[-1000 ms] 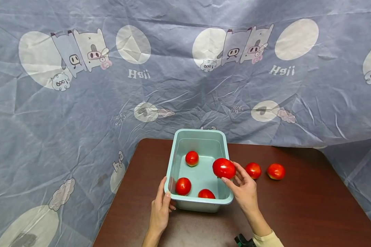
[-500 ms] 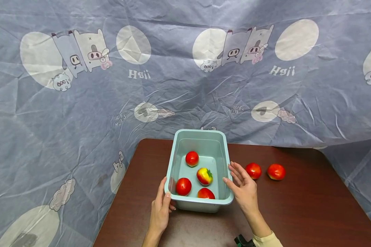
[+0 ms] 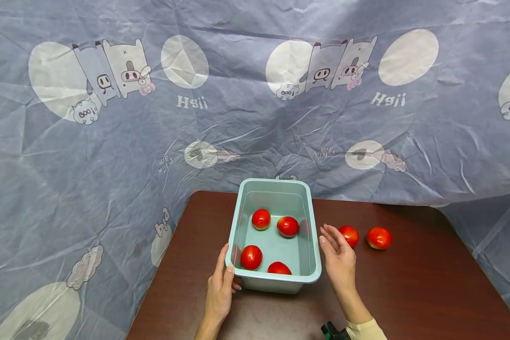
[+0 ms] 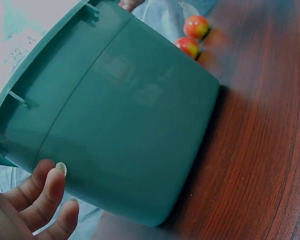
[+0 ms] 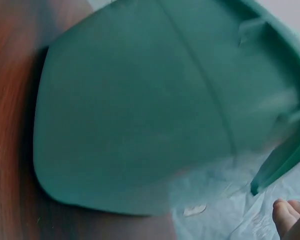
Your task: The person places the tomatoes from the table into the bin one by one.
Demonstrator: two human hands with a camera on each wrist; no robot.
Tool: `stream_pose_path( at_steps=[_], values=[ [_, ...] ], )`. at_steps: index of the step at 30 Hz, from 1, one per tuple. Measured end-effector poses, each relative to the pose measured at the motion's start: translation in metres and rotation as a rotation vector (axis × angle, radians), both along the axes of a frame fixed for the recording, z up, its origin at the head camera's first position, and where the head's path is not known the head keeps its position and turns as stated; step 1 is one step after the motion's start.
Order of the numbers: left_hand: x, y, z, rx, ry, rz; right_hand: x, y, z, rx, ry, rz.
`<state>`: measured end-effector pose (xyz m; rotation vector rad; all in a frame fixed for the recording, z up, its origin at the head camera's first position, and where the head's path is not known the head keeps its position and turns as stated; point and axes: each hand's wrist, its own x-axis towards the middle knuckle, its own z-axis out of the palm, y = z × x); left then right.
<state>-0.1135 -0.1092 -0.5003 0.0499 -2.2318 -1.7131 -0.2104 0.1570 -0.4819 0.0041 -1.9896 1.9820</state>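
Note:
In the head view a pale green plastic bin (image 3: pixel 278 279) stands on the table, holding several red tomatoes. One tomato (image 3: pixel 287 226) lies towards the bin's right wall, and another tomato (image 3: pixel 251 257) sits in the near left corner. My left hand (image 3: pixel 219 292) grips the bin's near left corner, thumb on the rim; in the left wrist view its curled fingers (image 4: pixel 50 192) are at the bin's wall. To the right of the bin, my right hand (image 3: pixel 341 261) holds nothing, its fingers loosely bent. It partly covers a tomato (image 3: pixel 349 236) on the table.
A second loose tomato (image 3: pixel 378 238) lies further right on the brown table (image 3: pixel 408 293). Behind the table hangs a grey-blue printed cloth (image 3: pixel 238 118), close to the bin's far end. A dark device (image 3: pixel 335 331) shows by the right sleeve.
My right hand has let go of a tomato into the bin and moved right, off the rim. That tomato has rolled towards the far right of the bin. My left hand stays put.

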Motion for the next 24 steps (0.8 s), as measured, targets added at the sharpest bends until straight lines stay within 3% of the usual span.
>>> stream_pose_path(
  at_steps=[3, 11, 16, 24],
  values=[
    [-0.004, -0.003, -0.014, 0.008, 0.01, 0.006, -0.01, 0.004, -0.006, 0.02, -0.033, -0.076],
    [-0.009, -0.003, -0.022, 0.005, 0.005, 0.03, -0.048, 0.036, -0.057, 0.251, -0.106, -0.283],
    [-0.013, -0.006, -0.035, 0.009, -0.016, 0.022, -0.052, 0.049, -0.079, 0.35, -0.167, -0.363],
    [-0.014, -0.008, -0.036, 0.001, -0.008, 0.011, -0.061, 0.062, -0.098, 0.406, -0.098, -0.494]
  ],
)
